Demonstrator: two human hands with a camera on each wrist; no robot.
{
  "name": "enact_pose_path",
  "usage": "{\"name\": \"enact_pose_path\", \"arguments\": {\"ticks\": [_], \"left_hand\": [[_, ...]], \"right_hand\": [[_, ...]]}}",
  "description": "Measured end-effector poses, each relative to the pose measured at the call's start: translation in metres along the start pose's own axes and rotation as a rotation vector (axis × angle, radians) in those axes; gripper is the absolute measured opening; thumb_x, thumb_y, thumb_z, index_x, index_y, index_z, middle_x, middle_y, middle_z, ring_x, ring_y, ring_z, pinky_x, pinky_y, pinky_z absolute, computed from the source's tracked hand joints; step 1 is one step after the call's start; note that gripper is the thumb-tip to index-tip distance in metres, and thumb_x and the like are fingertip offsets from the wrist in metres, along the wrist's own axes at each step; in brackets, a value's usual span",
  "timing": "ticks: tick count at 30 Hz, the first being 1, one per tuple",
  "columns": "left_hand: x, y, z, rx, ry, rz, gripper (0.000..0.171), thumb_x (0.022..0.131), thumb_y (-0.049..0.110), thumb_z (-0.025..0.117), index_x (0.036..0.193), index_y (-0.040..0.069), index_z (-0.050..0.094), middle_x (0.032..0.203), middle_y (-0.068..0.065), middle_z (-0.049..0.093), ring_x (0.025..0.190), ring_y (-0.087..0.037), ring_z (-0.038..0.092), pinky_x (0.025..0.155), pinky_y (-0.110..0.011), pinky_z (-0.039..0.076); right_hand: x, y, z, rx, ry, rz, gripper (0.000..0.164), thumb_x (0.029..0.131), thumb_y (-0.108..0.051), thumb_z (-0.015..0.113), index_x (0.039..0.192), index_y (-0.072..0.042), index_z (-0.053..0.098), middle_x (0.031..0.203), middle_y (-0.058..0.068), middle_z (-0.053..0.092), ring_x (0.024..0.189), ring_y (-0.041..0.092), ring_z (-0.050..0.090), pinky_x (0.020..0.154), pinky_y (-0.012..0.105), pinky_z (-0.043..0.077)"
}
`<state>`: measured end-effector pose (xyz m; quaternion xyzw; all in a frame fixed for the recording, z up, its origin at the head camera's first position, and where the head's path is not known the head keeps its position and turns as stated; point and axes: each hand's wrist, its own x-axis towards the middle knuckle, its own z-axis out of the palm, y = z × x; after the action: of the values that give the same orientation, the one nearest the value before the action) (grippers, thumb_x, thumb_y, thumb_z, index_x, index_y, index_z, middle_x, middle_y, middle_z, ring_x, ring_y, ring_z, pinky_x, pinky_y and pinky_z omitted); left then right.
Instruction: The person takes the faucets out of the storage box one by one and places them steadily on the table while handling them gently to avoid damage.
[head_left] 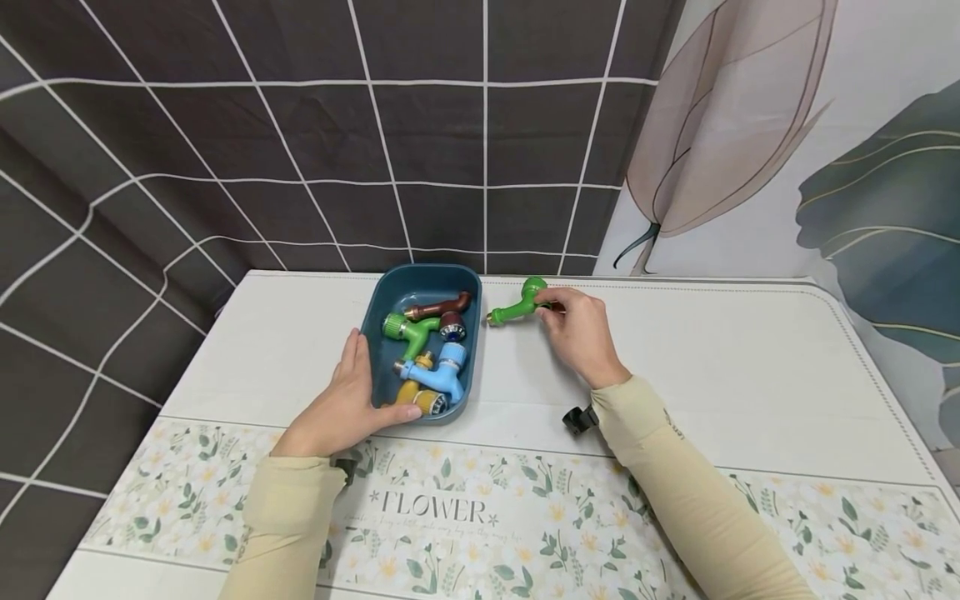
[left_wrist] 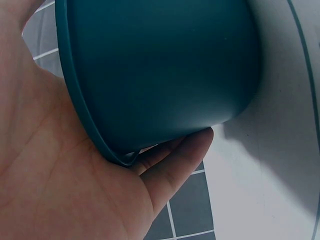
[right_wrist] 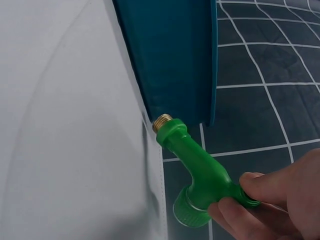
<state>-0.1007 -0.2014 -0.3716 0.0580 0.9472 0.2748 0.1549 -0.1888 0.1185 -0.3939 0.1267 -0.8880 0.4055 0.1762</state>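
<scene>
My right hand [head_left: 581, 333] pinches a green tap [head_left: 513, 311] by its end, just to the right of a dark blue basin [head_left: 427, 273]. In the right wrist view the tap's brass threaded end [right_wrist: 162, 122] points toward the basin wall [right_wrist: 172, 60], and its ribbed knob [right_wrist: 191, 212] hangs lower. My left hand [head_left: 345, 400] grips the basin at its near left corner, thumb over the rim and fingers along the outer wall [left_wrist: 165, 75]. Inside lie a brown tap [head_left: 442, 308], another green tap [head_left: 415, 333], a light blue tap [head_left: 441, 377] and a yellow tap [head_left: 411, 390].
The white table [head_left: 720, 367] bears a floral printed band [head_left: 525, 517] near the front. A dark tiled-pattern curtain [head_left: 420, 133] hangs behind and to the left. At right is a leaf-print curtain [head_left: 735, 125]. A black wrist mount [head_left: 579, 419] sits beside the right sleeve.
</scene>
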Motion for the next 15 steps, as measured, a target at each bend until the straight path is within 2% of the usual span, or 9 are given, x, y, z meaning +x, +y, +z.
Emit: {"name": "enact_pose_path", "arguments": {"ticks": [15], "left_hand": [[0.0010, -0.0006, 0.0002, 0.005, 0.002, 0.005, 0.133, 0.082, 0.064, 0.072, 0.155, -0.007, -0.013, 0.164, -0.021, -0.021, 0.152, -0.040, -0.006, 0.116, -0.058, 0.023]], "right_hand": [[-0.0005, 0.0029, 0.0026, -0.008, -0.030, 0.014, 0.012, 0.090, 0.004, 0.071, 0.101, 0.003, 0.076, 0.107, 0.020, 0.073, 0.091, 0.031, 0.072, 0.080, 0.041, 0.058]]}}
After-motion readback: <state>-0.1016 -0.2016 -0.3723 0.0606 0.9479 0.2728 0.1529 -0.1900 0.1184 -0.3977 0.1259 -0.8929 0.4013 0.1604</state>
